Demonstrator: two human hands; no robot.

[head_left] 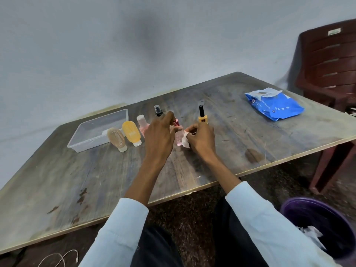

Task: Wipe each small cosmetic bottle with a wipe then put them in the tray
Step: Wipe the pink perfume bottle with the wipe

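Head view: wipes pack (pixel 274 103), chair (pixel 327 60) beyond.

Upright bottles (pixel 133 135) beside open tray (pixel 92 132).

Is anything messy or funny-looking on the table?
Nothing is spilled or broken. The table has dark stains near its front edge. The tan tube and the orange tube stand cap-down and lean, which looks funny. The wipes pack lies with its flap open.
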